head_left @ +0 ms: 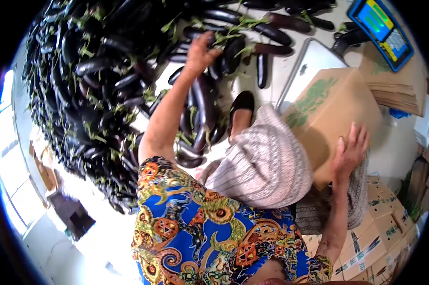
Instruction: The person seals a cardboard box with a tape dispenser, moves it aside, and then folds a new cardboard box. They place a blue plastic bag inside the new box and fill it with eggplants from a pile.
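My left hand (201, 56) reaches out over the eggplants (205, 99) on the floor, with its fingers spread apart among stems and dark fruit. No eggplant is lifted in it. On the right, my right hand (351, 151) lies with fingers stretched out against the near side of a brown cardboard box (335, 111) with a green print. The box stands tilted on a white scale platform (314, 64), beside my knee. What is inside the box is hidden.
A large eggplant heap (81, 95) fills the left. The scale's blue-framed display (381, 31) stands at the upper right, near flat stacked cardboard (397, 92). Printed boxes (371, 237) lie at the lower right. A dark shoe (243, 104) is on the floor ahead.
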A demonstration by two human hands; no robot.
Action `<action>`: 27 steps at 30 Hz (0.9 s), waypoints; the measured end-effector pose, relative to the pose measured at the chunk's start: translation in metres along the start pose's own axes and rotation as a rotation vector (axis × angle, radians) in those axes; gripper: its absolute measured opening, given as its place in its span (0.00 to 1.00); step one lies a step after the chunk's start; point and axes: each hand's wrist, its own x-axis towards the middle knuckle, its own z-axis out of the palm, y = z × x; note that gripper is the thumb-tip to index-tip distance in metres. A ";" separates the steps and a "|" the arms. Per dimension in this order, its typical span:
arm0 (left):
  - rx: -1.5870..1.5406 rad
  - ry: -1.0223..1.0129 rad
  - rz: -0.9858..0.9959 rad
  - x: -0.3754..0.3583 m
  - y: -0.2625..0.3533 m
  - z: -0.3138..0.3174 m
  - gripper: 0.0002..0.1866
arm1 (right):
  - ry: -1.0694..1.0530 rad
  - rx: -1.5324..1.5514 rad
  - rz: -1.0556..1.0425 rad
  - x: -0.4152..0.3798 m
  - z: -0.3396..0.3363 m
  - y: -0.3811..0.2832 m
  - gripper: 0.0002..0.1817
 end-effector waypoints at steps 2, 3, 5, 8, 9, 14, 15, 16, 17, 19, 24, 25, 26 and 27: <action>0.021 0.134 -0.175 -0.046 -0.033 -0.039 0.36 | 0.017 0.029 -0.007 0.001 -0.001 -0.003 0.30; 0.011 0.157 -0.255 -0.077 -0.028 -0.058 0.39 | 0.019 0.034 -0.007 0.000 0.000 -0.002 0.29; 0.069 0.133 -0.425 -0.139 -0.001 -0.065 0.44 | 0.046 0.040 -0.007 0.001 0.003 -0.001 0.29; -0.007 0.103 -0.488 -0.234 0.010 -0.002 0.49 | 0.050 0.028 -0.023 -0.001 0.001 0.002 0.27; 0.007 0.110 -0.519 -0.248 0.014 0.024 0.49 | 0.055 0.024 -0.031 0.000 0.002 0.002 0.27; -0.146 0.165 -0.732 -0.198 0.039 0.048 0.47 | 0.066 0.024 -0.053 -0.001 0.005 0.013 0.26; -0.219 0.217 -0.749 -0.185 0.028 0.044 0.45 | 0.073 0.018 -0.057 -0.001 0.007 0.015 0.26; -0.241 0.287 -0.654 -0.172 0.014 0.034 0.44 | 0.081 0.028 -0.043 0.000 0.007 0.015 0.26; -0.260 0.353 -0.562 -0.163 -0.001 0.021 0.43 | 0.082 0.039 -0.029 -0.002 0.007 0.014 0.26; 0.131 0.344 -0.323 -0.151 -0.027 -0.010 0.38 | 0.077 0.061 -0.017 -0.003 0.007 0.013 0.26; 0.030 0.350 -0.501 -0.228 -0.025 -0.060 0.32 | 0.102 0.102 -0.024 -0.001 0.009 0.016 0.25; 0.018 0.316 -0.498 -0.257 -0.012 -0.059 0.31 | 0.103 0.112 -0.016 -0.001 0.010 0.016 0.25; -0.003 0.259 -0.473 -0.292 -0.007 -0.048 0.34 | 0.105 0.122 -0.009 -0.001 0.010 0.016 0.25; -0.021 0.174 -0.507 -0.326 0.001 -0.033 0.38 | 0.107 0.133 -0.004 -0.001 0.010 0.014 0.25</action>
